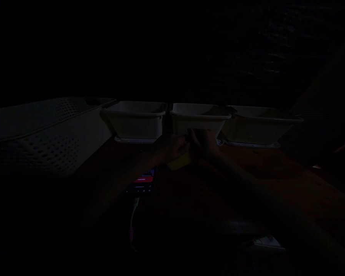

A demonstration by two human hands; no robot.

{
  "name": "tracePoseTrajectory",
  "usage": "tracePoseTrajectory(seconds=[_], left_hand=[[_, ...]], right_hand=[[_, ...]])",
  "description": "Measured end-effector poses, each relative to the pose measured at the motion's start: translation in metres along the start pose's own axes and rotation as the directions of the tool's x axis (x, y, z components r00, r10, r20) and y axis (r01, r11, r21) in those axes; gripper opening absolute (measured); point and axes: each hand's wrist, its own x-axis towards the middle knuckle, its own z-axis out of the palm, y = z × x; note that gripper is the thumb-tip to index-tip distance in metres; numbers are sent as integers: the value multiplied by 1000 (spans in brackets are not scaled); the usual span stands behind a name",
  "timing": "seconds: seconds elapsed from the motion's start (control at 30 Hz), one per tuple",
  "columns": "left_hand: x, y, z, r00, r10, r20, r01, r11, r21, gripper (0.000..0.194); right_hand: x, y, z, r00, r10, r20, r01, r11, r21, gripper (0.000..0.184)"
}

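The view is very dark. My left hand [174, 147] is closed in front of the middle basin, with a dull yellow, flat-looking piece [179, 162] at its fingers. Close against it, my right hand [204, 141] has its fingers bent, touching or nearly touching the left. What the right fingers hold, if anything, is lost in the dark. Behind both hands stands the white middle basin [198, 122]. A lit phone [143, 180] lies on the wooden table [276, 172], partly covered by my left forearm.
A white basin [138, 124] stands left of the middle one, and another basin [255, 124] to the right. At far left is a large white perforated basket [46, 149]. A charging cable [132, 214] runs from the phone towards me. A pale flat item [268, 242] lies near my right forearm.
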Motion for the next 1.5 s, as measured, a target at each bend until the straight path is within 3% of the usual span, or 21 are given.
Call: tracePoseTrajectory(seconds=[0.33,0.57,1.0,1.27,1.5], left_hand=[[3,-7,0,997,-79,11,79,997,16,44],[3,-6,-1,979,-178,-101,180,984,6,49],[2,-7,-1,990,-107,-95,101,993,-67,51],[2,-6,-5,990,-120,-68,116,992,-56,49],[3,-2,-5,993,-103,-52,100,993,-55,43]], right_hand=[[-3,-6,-1,1000,20,-20,-21,999,-33,48],[0,-4,-1,993,116,-11,-116,990,-84,61],[2,-1,2,993,108,-56,-111,993,-47,62],[1,-1,2,990,140,-35,-140,990,18,62],[1,7,8,995,87,-41,-85,996,34,63]])
